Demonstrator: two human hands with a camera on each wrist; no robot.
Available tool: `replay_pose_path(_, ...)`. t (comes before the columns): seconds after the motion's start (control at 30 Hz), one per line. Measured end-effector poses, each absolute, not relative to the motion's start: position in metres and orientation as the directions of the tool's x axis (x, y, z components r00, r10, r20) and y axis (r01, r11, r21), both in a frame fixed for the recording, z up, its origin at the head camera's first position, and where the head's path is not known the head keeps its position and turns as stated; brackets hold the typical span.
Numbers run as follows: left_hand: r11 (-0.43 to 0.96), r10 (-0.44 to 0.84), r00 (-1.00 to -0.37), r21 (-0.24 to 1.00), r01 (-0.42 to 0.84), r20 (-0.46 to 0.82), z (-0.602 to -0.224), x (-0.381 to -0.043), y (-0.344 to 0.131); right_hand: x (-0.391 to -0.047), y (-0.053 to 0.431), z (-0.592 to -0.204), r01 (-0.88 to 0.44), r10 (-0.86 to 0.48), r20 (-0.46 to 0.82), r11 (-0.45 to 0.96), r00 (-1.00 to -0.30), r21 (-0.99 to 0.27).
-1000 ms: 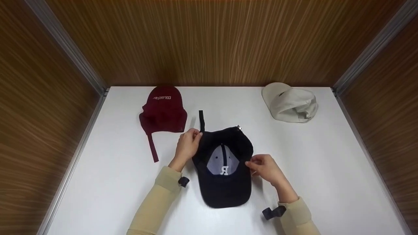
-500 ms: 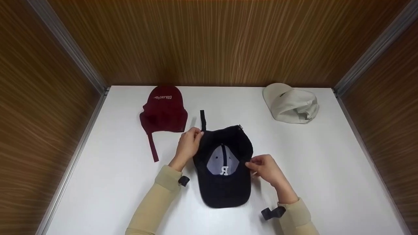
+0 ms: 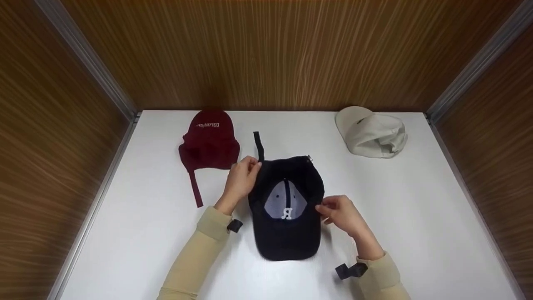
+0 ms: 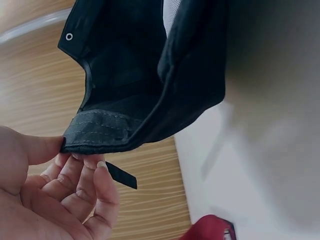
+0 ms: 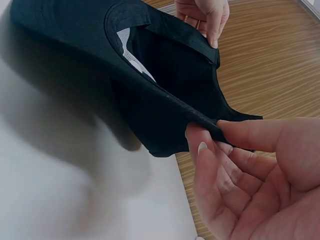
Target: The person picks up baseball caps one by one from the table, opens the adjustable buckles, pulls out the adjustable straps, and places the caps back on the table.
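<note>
A black baseball cap (image 3: 287,243) is held with its inside facing up and its brim toward me. A pale lining with a white letter shows inside. My left hand (image 3: 243,177) pinches the cap's back left edge between thumb and fingers, right by the loose black strap (image 3: 259,146). On the other side my right hand (image 3: 341,214) pinches the cap's right edge near the brim. In the right wrist view, thumb and fingers of the right hand (image 5: 240,175) clasp the rim. A small metal buckle (image 3: 309,158) sits at the cap's back right corner.
A dark red cap (image 3: 210,143) with its strap hanging out lies at the back left of the white table (image 3: 416,233). At the back right lies a beige cap (image 3: 374,131) on its side. Wood-grain panels (image 3: 275,54) enclose the table's back and sides.
Over the last half second the black cap has shifted slightly away from me, its strap end moving farther back. Both hands keep their pinch; the left hand moved forward with it.
</note>
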State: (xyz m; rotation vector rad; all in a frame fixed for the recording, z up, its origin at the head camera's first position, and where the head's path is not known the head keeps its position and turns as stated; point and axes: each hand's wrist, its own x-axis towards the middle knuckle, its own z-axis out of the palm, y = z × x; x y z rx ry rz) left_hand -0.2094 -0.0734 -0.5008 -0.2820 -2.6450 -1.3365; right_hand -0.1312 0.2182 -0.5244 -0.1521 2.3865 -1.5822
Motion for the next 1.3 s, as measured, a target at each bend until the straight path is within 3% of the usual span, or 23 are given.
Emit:
replay_pose_path(0.4,0.577,0.154,-0.958,0.765,0.287,0.244,-0.456,-0.217,-0.079,-0.144,0.224,-0.503,0.033,-0.237,-0.128,0.368,-0.963,-0.929)
replay_pose_path(0.83,0.517,0.099,-0.939,0.789,0.331,0.329,-0.421,-0.222,-0.082,-0.169,0.223,-0.479,0.079,-0.075,-0.109,0.321,-0.991,-0.944)
replay_pose_path(1.13,0.359,0.132,-0.882,0.808,0.468,0.452,-0.417,-0.224,-0.082,-0.193,0.224,-0.475,-0.002,0.04,0.015,0.309,-0.999,-0.951)
replay_pose_path(1.3,0.337,0.126,-0.872,0.806,0.487,0.474,-0.418,-0.224,-0.083,-0.204,0.222,-0.479,-0.047,0.097,0.076,0.275,-0.992,-0.96)
